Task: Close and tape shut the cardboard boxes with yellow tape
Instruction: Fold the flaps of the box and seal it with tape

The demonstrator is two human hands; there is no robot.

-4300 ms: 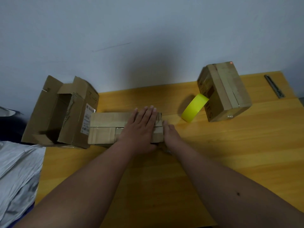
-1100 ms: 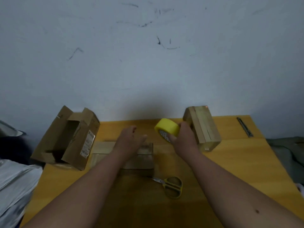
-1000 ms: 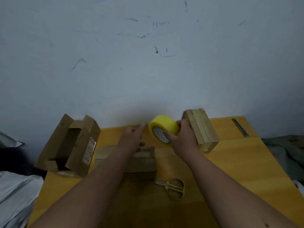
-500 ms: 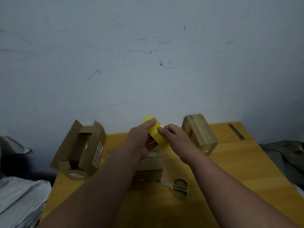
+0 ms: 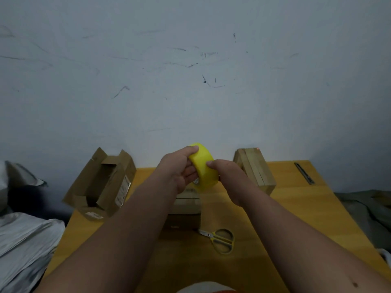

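Observation:
Both hands hold the yellow tape roll (image 5: 204, 168) up above the table. My left hand (image 5: 178, 168) grips its left side, with the fingers curled over the top edge. My right hand (image 5: 227, 176) holds the right side, its thumb pressed on the roll's outer face. Below the hands a small closed cardboard box (image 5: 186, 208) lies on the wooden table (image 5: 296, 208), partly hidden by my left forearm. An open cardboard box (image 5: 101, 185) lies on its side at the table's left edge. A closed, taped box (image 5: 255, 170) stands at the back right.
Yellow-handled scissors (image 5: 220, 240) lie on the table in front of the small box. A utility knife (image 5: 304, 173) rests at the far right corner. Grey plastic sheeting (image 5: 23, 246) lies left of the table, dark cloth (image 5: 368, 206) to the right. A wall rises right behind the table.
My right hand picked the tape roll up from beside the taped box and carried it over the small box. My left hand left the box top and took the roll's other side.

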